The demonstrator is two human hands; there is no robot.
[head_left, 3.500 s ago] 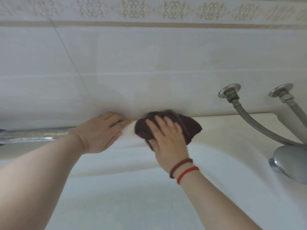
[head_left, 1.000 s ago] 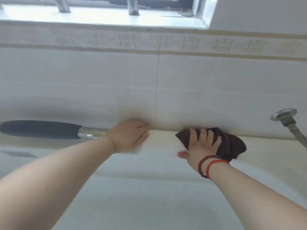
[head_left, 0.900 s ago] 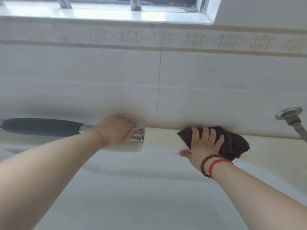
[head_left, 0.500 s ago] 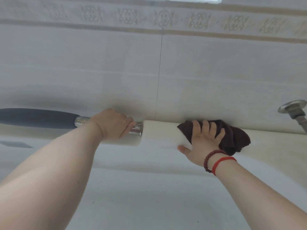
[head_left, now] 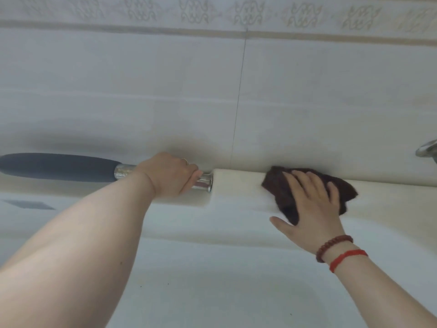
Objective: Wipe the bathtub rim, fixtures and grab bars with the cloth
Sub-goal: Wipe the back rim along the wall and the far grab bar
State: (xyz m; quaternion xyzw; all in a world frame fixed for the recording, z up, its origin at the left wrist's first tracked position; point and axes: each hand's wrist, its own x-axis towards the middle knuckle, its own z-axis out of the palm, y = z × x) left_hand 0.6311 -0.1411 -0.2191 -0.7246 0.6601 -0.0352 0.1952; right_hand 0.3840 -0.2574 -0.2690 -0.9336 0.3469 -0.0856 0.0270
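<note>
A dark brown cloth [head_left: 344, 188] lies on the cream bathtub rim [head_left: 236, 183] against the tiled wall. My right hand [head_left: 309, 204] presses flat on the cloth, fingers spread, thumb off to the left on the rim. My left hand [head_left: 169, 177] is wrapped around the chrome end of a grab bar [head_left: 123, 172], whose dark grey grip [head_left: 59, 166] runs off to the left. The bar's chrome end meets the rim just right of my left hand.
A chrome wall fitting [head_left: 426, 150] shows at the right edge. The white tub basin [head_left: 224, 280] curves down below the rim. Pale wall tiles [head_left: 142, 91] with a patterned border rise behind.
My left hand moved from the rim onto the grab bar's chrome end and closed on it. My right hand keeps the cloth on the rim, shifted slightly. The view tilted down, losing the window.
</note>
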